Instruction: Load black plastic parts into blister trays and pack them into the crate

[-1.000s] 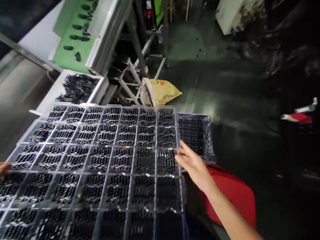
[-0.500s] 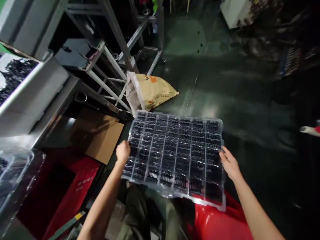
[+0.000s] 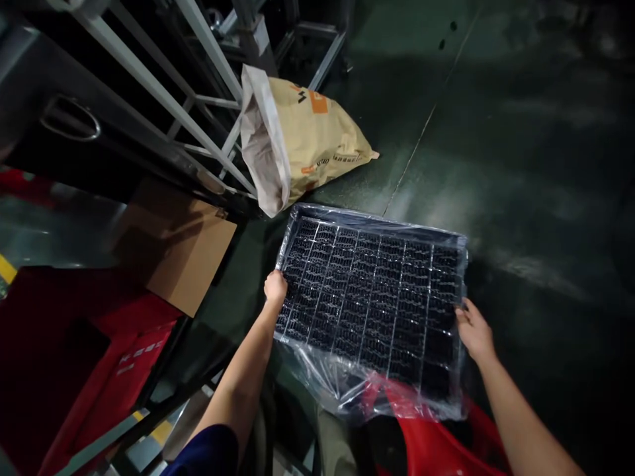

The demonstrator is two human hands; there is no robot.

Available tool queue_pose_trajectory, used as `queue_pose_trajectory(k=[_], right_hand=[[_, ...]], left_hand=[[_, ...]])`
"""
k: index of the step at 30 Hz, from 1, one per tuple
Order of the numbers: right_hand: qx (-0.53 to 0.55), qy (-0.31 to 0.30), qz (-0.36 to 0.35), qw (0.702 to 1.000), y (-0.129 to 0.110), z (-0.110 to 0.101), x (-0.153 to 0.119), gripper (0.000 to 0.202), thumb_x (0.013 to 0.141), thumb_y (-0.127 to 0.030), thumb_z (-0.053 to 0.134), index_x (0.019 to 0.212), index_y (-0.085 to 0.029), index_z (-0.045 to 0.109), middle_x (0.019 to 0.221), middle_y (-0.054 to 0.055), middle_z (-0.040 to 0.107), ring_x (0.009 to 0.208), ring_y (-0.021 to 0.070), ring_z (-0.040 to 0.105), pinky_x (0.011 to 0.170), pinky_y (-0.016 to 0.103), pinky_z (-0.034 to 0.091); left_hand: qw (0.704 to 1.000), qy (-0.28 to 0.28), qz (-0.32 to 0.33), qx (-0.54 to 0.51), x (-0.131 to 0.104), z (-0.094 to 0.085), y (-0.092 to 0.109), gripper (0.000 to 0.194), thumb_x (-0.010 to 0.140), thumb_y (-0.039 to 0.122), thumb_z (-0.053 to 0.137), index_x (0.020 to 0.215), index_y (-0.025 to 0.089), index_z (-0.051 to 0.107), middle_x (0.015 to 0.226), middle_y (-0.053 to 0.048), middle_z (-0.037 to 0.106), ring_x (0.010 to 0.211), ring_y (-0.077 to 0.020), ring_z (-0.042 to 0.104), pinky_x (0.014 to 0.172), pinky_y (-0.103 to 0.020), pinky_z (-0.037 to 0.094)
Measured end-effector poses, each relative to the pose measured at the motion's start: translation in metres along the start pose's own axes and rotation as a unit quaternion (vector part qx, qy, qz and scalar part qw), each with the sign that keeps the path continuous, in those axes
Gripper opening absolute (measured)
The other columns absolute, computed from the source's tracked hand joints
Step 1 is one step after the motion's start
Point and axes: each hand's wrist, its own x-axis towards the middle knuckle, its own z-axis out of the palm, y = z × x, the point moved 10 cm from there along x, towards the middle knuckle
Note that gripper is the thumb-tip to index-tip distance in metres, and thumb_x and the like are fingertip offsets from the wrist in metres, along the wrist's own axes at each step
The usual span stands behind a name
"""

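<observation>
A clear plastic tray (image 3: pixel 367 291), divided into many compartments filled with small black parts, is tilted in front of me. My left hand (image 3: pixel 276 288) is closed on its left edge. At the right edge, my right hand (image 3: pixel 475 330) grips the rim with the fingers partly hidden behind it. Below the tray's front edge hangs loose clear plastic film (image 3: pixel 330 383), with a dark frame visible around the tray's far side. Part of a red stool or chair (image 3: pixel 431 443) shows under the near right corner.
An open yellow sack (image 3: pixel 322 142) lies on the green floor beyond the tray. To the left are a cardboard box (image 3: pixel 193 264), a red bin (image 3: pixel 119 370) and a metal frame (image 3: pixel 149 86). My leg (image 3: pixel 333 439) is below the tray.
The view has shifted down and closer to the sack. Both hands still hold the tray, which now appears lower inside a deeper dark surround, with film hanging at its near side.
</observation>
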Motion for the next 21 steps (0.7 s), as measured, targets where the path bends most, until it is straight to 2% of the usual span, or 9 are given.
queue_pose_trajectory(k=[4, 10, 14, 21], right_hand=[[-0.010, -0.014, 0.057, 0.998, -0.004, 0.007, 0.020, 0.041, 0.097, -0.037, 0.052, 0.133, -0.017, 0.052, 0.114, 0.009, 0.067, 0.099, 0.0205, 0.066, 0.090, 0.044, 0.053], [-0.036, -0.025, 0.091, 0.995, -0.024, 0.003, 0.041, 0.034, 0.095, -0.036, 0.056, 0.125, -0.019, 0.058, 0.120, 0.009, 0.063, 0.105, 0.0215, 0.063, 0.092, 0.045, 0.052], [-0.056, -0.043, 0.107, 0.992, -0.032, 0.004, 0.043, 0.032, 0.094, -0.035, 0.059, 0.122, -0.019, 0.059, 0.122, 0.009, 0.061, 0.105, 0.0213, 0.062, 0.090, 0.043, 0.053], [-0.065, -0.076, 0.124, 0.987, -0.029, 0.001, 0.051, 0.033, 0.094, -0.035, 0.058, 0.123, -0.018, 0.058, 0.123, 0.009, 0.061, 0.104, 0.0210, 0.062, 0.088, 0.042, 0.054]], left_hand=[[1.000, 0.002, 0.000, 0.007, 0.017, 0.003, 0.009, 0.033, 0.093, 0.035, 0.059, 0.120, 0.015, 0.059, 0.117, -0.010, 0.063, 0.100, -0.0216, 0.064, 0.085, -0.042, 0.055], [1.000, 0.000, -0.006, 0.028, 0.029, 0.003, 0.022, 0.034, 0.093, 0.035, 0.059, 0.120, 0.014, 0.059, 0.117, -0.010, 0.063, 0.100, -0.0219, 0.064, 0.085, -0.042, 0.055], [0.998, -0.027, -0.009, 0.050, 0.034, 0.008, 0.030, 0.033, 0.092, 0.034, 0.060, 0.118, 0.013, 0.060, 0.117, -0.011, 0.063, 0.101, -0.0219, 0.064, 0.085, -0.042, 0.055], [0.994, -0.080, 0.003, 0.078, 0.049, 0.015, 0.042, 0.033, 0.092, 0.033, 0.061, 0.119, 0.014, 0.060, 0.119, -0.010, 0.062, 0.103, -0.0225, 0.063, 0.087, -0.043, 0.055]])
